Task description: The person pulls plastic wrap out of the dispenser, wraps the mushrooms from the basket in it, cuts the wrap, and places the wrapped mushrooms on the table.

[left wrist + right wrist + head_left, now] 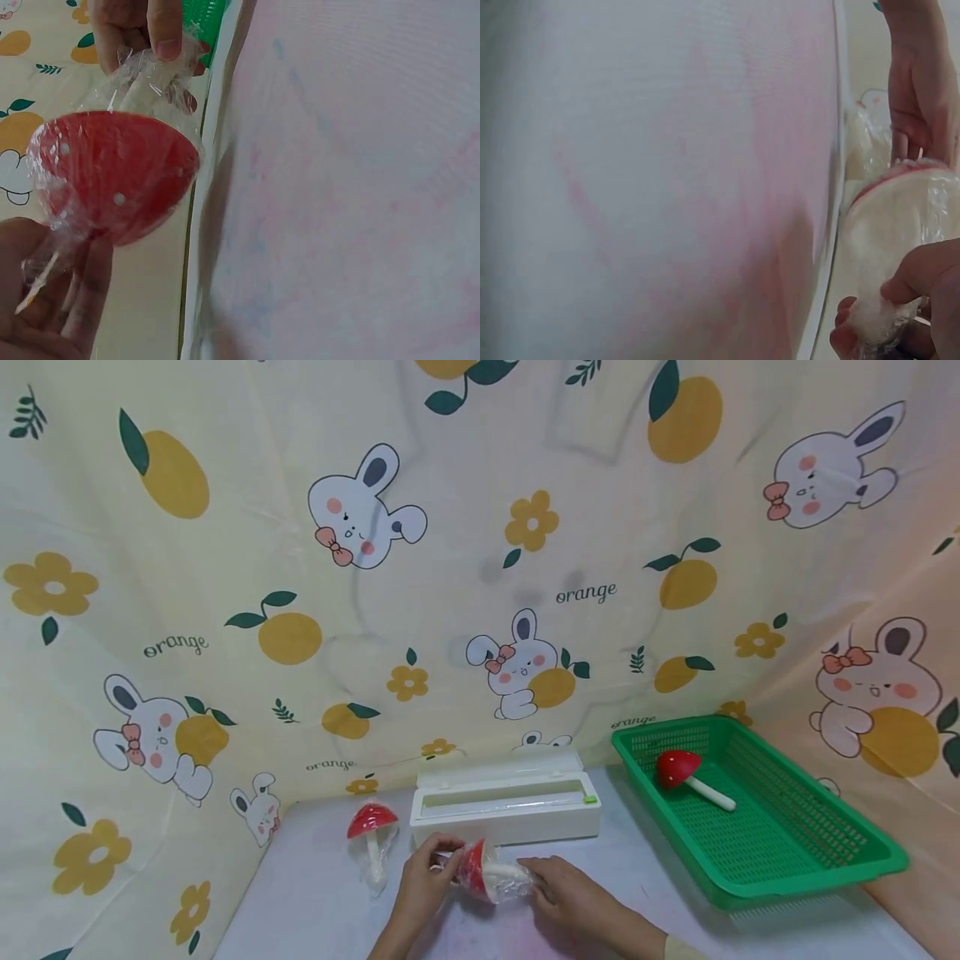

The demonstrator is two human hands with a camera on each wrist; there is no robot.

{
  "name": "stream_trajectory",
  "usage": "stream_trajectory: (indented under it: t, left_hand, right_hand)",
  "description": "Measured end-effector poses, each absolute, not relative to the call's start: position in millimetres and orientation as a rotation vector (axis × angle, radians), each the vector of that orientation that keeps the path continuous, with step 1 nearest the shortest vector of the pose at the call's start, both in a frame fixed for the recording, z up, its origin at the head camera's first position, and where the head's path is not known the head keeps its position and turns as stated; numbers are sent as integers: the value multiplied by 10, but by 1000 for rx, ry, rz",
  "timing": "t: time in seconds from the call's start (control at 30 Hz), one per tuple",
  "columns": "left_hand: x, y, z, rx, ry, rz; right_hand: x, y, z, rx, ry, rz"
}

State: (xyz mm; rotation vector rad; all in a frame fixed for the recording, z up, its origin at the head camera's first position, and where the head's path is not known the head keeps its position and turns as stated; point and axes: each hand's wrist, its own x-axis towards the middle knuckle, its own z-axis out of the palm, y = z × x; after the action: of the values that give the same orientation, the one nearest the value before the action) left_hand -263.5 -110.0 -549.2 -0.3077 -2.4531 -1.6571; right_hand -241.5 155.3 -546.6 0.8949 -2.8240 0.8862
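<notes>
A toy mushroom (476, 870) with a red, white-spotted cap and a pale stem lies sideways between the two hands, wrapped in clear cling film. My left hand (424, 878) pinches gathered film at the top of the cap; in the left wrist view a twisted tail of film (41, 279) sticks out between its fingers. At the other end, my right hand (567, 893) grips the wrapped stem, thumb on one side and fingers on the other. The right wrist view shows the pale underside (889, 225) of the cap beneath wrinkled film.
Left of the hands lies another film-wrapped mushroom (372, 837). A white cling film dispenser (506, 828) with its lid raised stands just behind them. To the right, a green basket (806, 893) holds an unwrapped mushroom (681, 770). A patterned cloth (450, 560) hangs behind the white table (315, 893).
</notes>
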Motion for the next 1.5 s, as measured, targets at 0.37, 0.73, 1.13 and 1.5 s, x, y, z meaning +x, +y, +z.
stream_trajectory:
  t: [0.37, 0.73, 1.13, 1.5]
  left_hand:
    - [-2643, -1192, -5446, -533, -2424, -1917]
    - [-2663, -1246, -5440, -494, -2426, -1926]
    - [-2639, -1234, -5390, -452, -2306, -2019]
    - [-2598, -1111, -5342, -524, -2222, -1846]
  right_hand:
    - [-2475, 1682, -5445, 970, -2700, 954]
    - [-2391, 1753, -5373, 987, -2625, 1240]
    - [-2415, 1714, -5398, 964, -2615, 1464]
    - [-2413, 1661, -5350, 830, -2725, 1588]
